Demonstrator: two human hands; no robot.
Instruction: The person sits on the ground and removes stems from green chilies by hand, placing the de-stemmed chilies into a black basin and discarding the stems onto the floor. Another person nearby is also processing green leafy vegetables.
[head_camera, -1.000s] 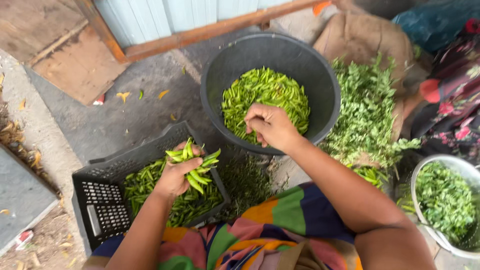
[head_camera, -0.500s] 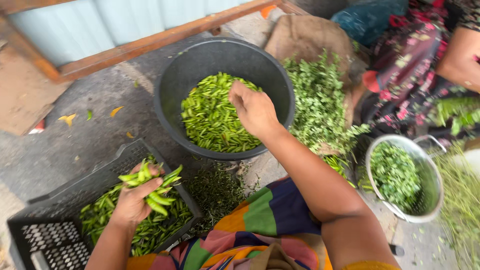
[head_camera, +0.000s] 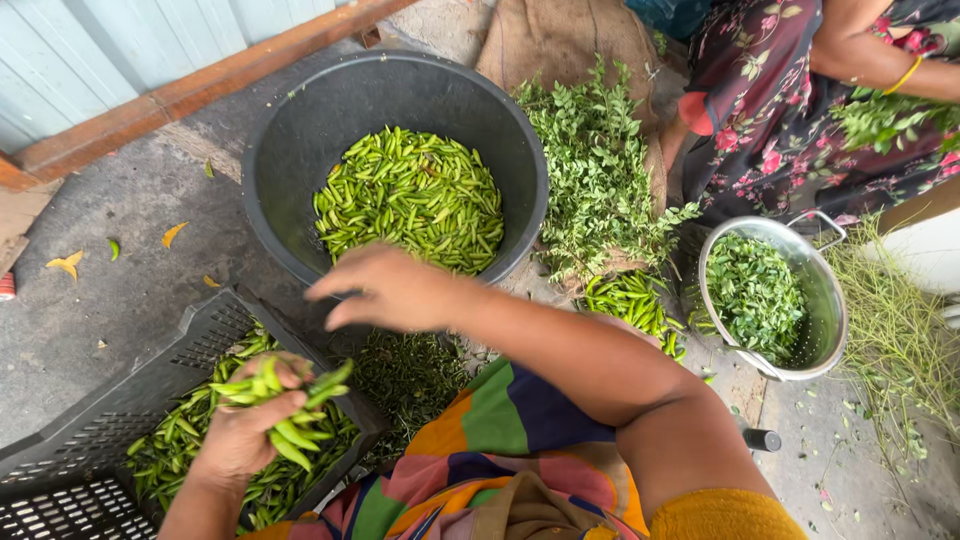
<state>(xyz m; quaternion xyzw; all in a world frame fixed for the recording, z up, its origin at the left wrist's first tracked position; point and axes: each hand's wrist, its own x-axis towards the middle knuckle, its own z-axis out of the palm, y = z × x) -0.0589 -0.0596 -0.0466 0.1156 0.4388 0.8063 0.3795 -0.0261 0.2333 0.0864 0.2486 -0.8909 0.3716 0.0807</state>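
Left hand (head_camera: 240, 440) lower left, fist closed round bunch of green chillies (head_camera: 285, 405) over black crate (head_camera: 90, 440). Right hand (head_camera: 385, 290) mid-frame, fingers loose, empty, below black tub (head_camera: 280, 150). Sorting step; next pick needs single-pod pinch.

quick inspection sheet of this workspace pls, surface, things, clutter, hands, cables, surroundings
surface: grey concrete floor, scattered yellow leaves.
job's things: green chillies in round black tub; more in black crate.
clutter: leafy sprigs, small chilli heap, metal colander of picked leaves, bare stems.
hands: left hand grips chilli bunch over crate; right hand open, empty, at tub's near rim.
cables: nothing seen.
surroundings: corrugated wall, wooden beam, burlap sack, another person in floral dress.
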